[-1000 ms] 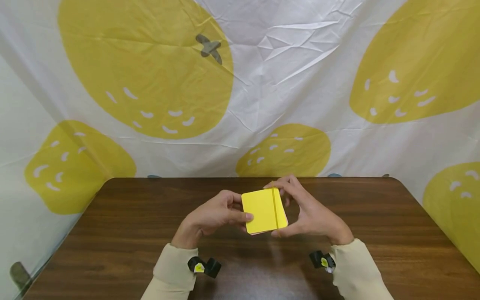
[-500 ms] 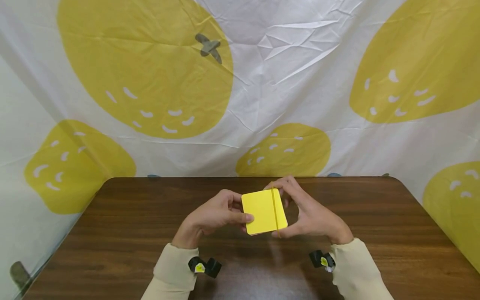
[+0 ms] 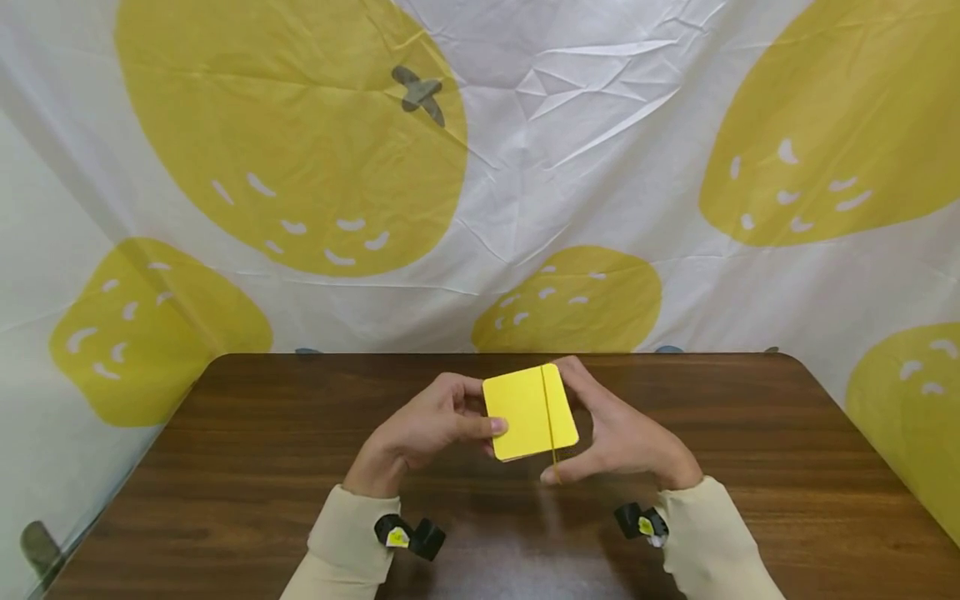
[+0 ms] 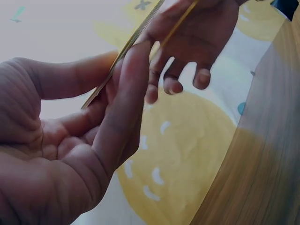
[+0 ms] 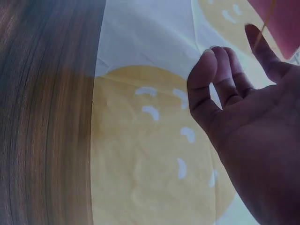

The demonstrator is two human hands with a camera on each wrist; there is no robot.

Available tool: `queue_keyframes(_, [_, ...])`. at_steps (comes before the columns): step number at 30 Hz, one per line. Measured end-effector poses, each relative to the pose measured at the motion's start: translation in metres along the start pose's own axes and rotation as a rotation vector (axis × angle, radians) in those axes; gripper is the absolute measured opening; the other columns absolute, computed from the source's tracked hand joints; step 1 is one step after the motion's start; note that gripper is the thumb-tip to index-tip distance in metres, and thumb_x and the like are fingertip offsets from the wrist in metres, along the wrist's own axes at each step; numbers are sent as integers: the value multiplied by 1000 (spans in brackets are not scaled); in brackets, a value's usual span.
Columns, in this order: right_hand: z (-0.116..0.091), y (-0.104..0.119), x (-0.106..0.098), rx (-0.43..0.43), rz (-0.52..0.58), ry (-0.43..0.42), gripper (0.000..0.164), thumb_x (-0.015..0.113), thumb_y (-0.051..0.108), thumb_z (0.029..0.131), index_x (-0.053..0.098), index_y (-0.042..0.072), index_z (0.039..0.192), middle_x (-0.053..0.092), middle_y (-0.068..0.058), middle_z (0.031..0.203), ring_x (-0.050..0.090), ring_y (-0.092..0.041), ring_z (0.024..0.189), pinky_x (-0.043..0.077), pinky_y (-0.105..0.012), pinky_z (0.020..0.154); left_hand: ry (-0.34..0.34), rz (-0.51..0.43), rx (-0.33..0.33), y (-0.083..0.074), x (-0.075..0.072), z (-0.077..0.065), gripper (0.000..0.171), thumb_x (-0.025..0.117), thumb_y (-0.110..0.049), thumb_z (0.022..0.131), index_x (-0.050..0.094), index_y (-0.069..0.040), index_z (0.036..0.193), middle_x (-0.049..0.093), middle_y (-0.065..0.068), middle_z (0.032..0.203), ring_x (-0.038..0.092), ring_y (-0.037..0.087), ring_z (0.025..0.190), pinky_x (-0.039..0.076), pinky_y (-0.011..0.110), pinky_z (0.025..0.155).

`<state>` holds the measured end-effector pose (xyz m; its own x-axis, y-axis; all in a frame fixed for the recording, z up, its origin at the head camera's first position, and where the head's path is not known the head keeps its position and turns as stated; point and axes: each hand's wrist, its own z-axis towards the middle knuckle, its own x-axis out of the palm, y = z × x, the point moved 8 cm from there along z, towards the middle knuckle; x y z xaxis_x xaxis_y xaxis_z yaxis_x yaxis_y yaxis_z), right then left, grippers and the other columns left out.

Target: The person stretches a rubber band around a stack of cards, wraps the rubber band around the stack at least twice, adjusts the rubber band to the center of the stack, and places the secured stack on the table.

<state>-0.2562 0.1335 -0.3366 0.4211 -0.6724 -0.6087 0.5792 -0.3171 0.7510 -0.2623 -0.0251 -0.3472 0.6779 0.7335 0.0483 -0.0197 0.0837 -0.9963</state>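
Note:
A thin stack of square cards (image 3: 517, 412), yellow on top with rounded corners, is held up over the table. My left hand (image 3: 431, 425) pinches its left edge, thumb on top and fingers beneath. Around the stack's right part runs a thin yellow rubber band (image 3: 548, 408). My right hand (image 3: 622, 425) has its thumb on the band just below the lower edge, drawing it away from the cards, while its index finger is mostly hidden behind the top right corner. From the right wrist, the stack's underside (image 5: 286, 23) looks reddish pink, and the band (image 5: 266, 21) crosses a fingertip.
Beneath the hands is a dark brown wooden table (image 3: 262, 475). A white cloth (image 3: 517, 167) with large yellow fruit prints hangs behind and at both sides. Each wrist wears a small black camera, such as the left one's camera (image 3: 411, 535).
The stack has risen slightly at its right side. The band now stretches farther below the lower edge over my right thumb, and my right fingertips have slipped behind the top edge.

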Motion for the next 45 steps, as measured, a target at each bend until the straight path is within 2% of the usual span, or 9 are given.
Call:
queue_keyframes(5, [-1, -5, 5, 44, 49, 66, 81, 92, 30, 74, 49, 30, 143, 51, 4, 131, 52, -22, 111, 46, -38, 95, -155, -70, 18, -1, -14, 0, 30, 63, 11, 92, 57, 24, 118, 73, 8, 90, 71, 17, 75, 59, 32, 68])
queue_keyframes(9, [-2, -6, 11, 62, 53, 137, 52, 88, 31, 80, 64, 31, 126, 59, 4, 118, 52, -24, 100, 45, -41, 86, -295, -143, 25, 0, -28, -2, 32, 60, 12, 93, 53, 26, 121, 72, 8, 89, 70, 16, 76, 59, 29, 68])
queue_keyframes(15, [-1, 4, 20, -63, 111, 219, 27, 84, 22, 84, 77, 28, 110, 53, -4, 92, 48, -25, 87, 44, -37, 78, -496, -232, -10, 8, -49, -7, 33, 59, 11, 95, 52, 25, 124, 69, 8, 89, 68, 15, 75, 58, 25, 68])
queue_keyframes(22, [2, 18, 21, -251, 176, 231, 54, 80, 19, 89, 63, 15, 140, 43, -3, 84, 44, -18, 77, 42, -32, 67, -594, -294, -23, 17, -66, -11, 35, 56, 12, 97, 50, 25, 129, 66, 9, 92, 67, 16, 76, 59, 26, 71])
queue_keyframes(27, [5, 24, 23, -264, 220, 196, 85, 76, 18, 93, 26, 10, 161, 53, -5, 98, 53, -20, 80, 50, -33, 72, -627, -354, -5, 17, -72, -12, 37, 55, 11, 98, 48, 24, 133, 66, 11, 97, 68, 16, 80, 59, 26, 72])
queue_keyframes(29, [6, 28, 24, -255, 244, 174, 94, 71, 5, 94, 9, 12, 164, 51, -10, 104, 53, -20, 79, 50, -33, 71, -659, -376, 9, 16, -73, -12, 37, 55, 10, 98, 48, 24, 132, 66, 11, 98, 68, 16, 80, 59, 25, 72])
queue_keyframes(33, [9, 25, 28, -257, 248, 119, 95, 60, 11, 101, -12, 17, 162, 47, -13, 109, 49, -17, 73, 48, -31, 65, -735, -415, 79, 14, -71, -11, 35, 57, 11, 97, 51, 24, 130, 65, 12, 99, 69, 17, 79, 59, 26, 70])
queue_keyframes(38, [12, 18, 29, -247, 232, 61, 103, 49, 65, 93, -15, 22, 162, 45, -13, 114, 49, -24, 72, 47, -31, 64, -787, -445, 183, 9, -66, -10, 34, 59, 13, 95, 53, 22, 128, 66, 13, 97, 70, 19, 79, 60, 27, 70])
queue_keyframes(45, [14, 18, 15, -219, 262, -46, 95, 37, 71, 93, 11, 13, 164, 45, -16, 109, 48, -22, 73, 46, -33, 67, -724, -347, 334, -2, -62, -10, 34, 60, 12, 95, 55, 19, 128, 71, 13, 101, 71, 19, 82, 59, 27, 68])
